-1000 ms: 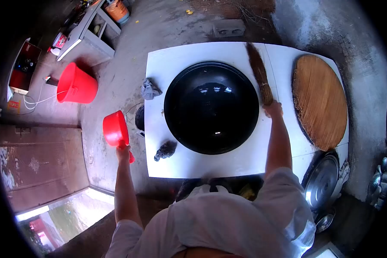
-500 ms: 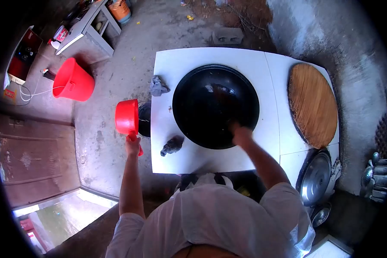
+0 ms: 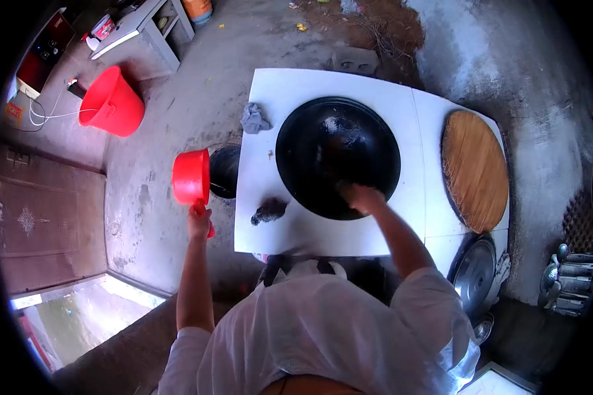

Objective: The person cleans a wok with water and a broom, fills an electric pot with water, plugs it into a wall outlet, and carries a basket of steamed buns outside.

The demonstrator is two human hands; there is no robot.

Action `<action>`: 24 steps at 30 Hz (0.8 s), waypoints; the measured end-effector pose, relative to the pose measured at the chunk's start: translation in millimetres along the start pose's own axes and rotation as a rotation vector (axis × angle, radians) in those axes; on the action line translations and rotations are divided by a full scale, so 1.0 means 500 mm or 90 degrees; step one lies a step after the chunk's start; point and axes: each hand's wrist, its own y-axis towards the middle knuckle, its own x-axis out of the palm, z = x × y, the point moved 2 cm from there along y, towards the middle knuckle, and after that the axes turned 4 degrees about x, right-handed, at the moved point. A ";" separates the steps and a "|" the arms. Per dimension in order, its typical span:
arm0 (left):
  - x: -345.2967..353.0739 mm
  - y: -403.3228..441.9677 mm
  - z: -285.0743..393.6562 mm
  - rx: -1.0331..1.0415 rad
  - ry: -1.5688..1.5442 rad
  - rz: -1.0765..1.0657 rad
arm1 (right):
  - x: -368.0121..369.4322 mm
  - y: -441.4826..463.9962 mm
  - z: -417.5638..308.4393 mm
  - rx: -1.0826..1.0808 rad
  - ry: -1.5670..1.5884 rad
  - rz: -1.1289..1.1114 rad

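My left hand [image 3: 199, 220] is closed around the handle of a red dipper [image 3: 191, 178], held left of the white stove top [image 3: 336, 240]. A large black wok [image 3: 329, 151] is set into that top. Over the wok's lower right part, my right hand [image 3: 366, 198] is closed on the brush's handle end [image 3: 344, 189]; its bristles are dark and blurred inside the wok. A grey cloth [image 3: 254, 118] and a dark scrubber [image 3: 269, 210] lie on the white surface, left of the wok.
A round wooden lid [image 3: 476, 171] and a metal lid [image 3: 474, 273] are at the right. Beside the stove's left edge stands a dark bucket [image 3: 225, 171]. Farther left are a red bucket [image 3: 112, 102] and a grey counter [image 3: 135, 33]. A concrete block [image 3: 354, 61] sits behind.
My right hand has moved with the brush from the stove top right of the wok into the wok. The dipper has shifted slightly right and up, and the whole view has shifted.
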 end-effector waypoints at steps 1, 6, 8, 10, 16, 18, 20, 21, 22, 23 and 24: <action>-0.009 -0.016 0.008 -0.018 0.019 -0.005 | 0.023 0.000 0.004 -0.001 0.001 -0.005; -0.016 -0.025 0.003 0.002 0.021 -0.008 | -0.007 -0.012 0.026 0.033 0.034 0.079; -0.018 -0.018 -0.002 0.023 0.077 0.007 | -0.059 -0.033 0.019 0.040 0.011 0.101; -0.017 -0.010 -0.011 0.004 0.043 -0.018 | -0.088 -0.054 0.026 0.092 -0.038 0.137; -0.007 -0.001 -0.036 0.014 0.019 -0.010 | -0.134 -0.169 -0.084 -0.173 -0.421 -0.064; -0.005 0.004 -0.060 0.015 -0.014 -0.019 | -0.224 -0.209 -0.199 -0.251 -0.429 -0.112; -0.003 -0.001 -0.060 0.021 -0.049 -0.026 | -0.309 -0.152 -0.267 -0.301 -0.386 -0.139; -0.013 -0.015 -0.043 0.012 -0.018 -0.010 | -0.354 -0.104 -0.285 -0.338 -0.352 -0.149; -0.017 -0.024 -0.036 0.001 0.014 0.005 | -0.388 -0.031 -0.276 -0.346 -0.252 -0.091; -0.016 -0.024 -0.051 0.000 0.011 0.010 | -0.412 0.038 -0.256 -0.354 -0.150 -0.035; -0.017 -0.017 -0.074 -0.001 -0.007 -0.002 | -0.443 0.081 -0.229 -0.286 -0.058 -0.014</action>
